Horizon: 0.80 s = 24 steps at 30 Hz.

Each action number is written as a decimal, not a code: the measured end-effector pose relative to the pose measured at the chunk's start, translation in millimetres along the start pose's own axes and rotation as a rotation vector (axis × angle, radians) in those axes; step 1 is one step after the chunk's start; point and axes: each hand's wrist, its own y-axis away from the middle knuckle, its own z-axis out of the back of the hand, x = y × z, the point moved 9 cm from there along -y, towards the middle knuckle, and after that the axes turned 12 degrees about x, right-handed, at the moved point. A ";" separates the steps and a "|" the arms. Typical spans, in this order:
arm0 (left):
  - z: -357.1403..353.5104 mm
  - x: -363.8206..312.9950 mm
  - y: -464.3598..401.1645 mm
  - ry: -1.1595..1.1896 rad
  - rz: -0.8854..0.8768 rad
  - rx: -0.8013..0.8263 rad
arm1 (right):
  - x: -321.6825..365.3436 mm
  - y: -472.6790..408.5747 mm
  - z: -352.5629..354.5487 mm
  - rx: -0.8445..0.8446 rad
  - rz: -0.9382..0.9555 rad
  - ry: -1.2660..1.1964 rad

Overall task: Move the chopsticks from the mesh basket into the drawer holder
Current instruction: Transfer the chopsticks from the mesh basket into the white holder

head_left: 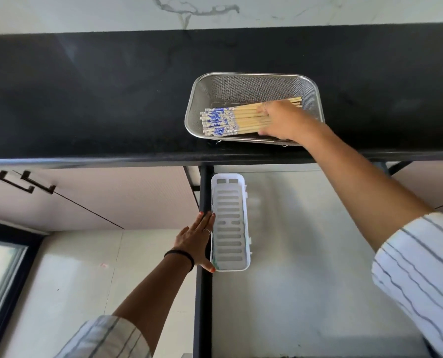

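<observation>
On the black counter, toward my right, sits item one: mesh basket (254, 83), steel, rectangular, rounded corners, raised on small wire feet. Contents: chopsticks (230, 120), one loose bundle lying flat and roughly parallel along the basket floor, pale bamboo shafts with blue-and-white patterned heads pointing left, narrow tips pointing right. Handling notes, by my judgement: light, stiff, smooth-sided, so prone to roll and slide against one another; not fragile, but a slack hold will probably let some fan out or slip from the middle of the bundle. Best hold: around the plain shafts near mid-length, fingers wrapped under and thumb over, squeezing the lot into one tight sheaf so neither end droops. My right hand (279, 120) lies across the shafts on the tip side of the middle, fingers curled down over them; whether they have closed underneath I cannot tell, since the back of my hand hides them. Item two: drawer holder (229, 264), white plastic, long and narrow, slotted floor, standing empty against the left edge of the open drawer below the counter. My left hand (195, 237) rests flat and open beside it, fingers along its left wall, holding nothing.
</observation>
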 end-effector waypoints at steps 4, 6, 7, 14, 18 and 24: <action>1.3 0.1 0.1 0.017 -0.023 -0.007 | -6.2 -14.8 -10.8 0.048 -0.005 0.211; 1.8 0.1 0.0 0.027 -0.027 -0.013 | -1.9 -16.5 -10.2 0.017 0.014 0.282; 1.8 0.4 -0.2 0.025 -0.028 -0.014 | 0.9 -17.0 -10.5 0.010 0.022 0.321; 1.8 1.7 -1.0 0.035 -0.042 -0.018 | 11.2 -22.8 -15.0 0.045 0.071 0.429; 1.0 2.3 -0.8 0.046 -0.043 -0.027 | 6.7 -18.9 -13.7 0.029 0.071 0.430; 1.4 1.9 -0.9 0.040 -0.037 -0.022 | 7.7 -11.3 -4.1 -0.005 0.106 0.456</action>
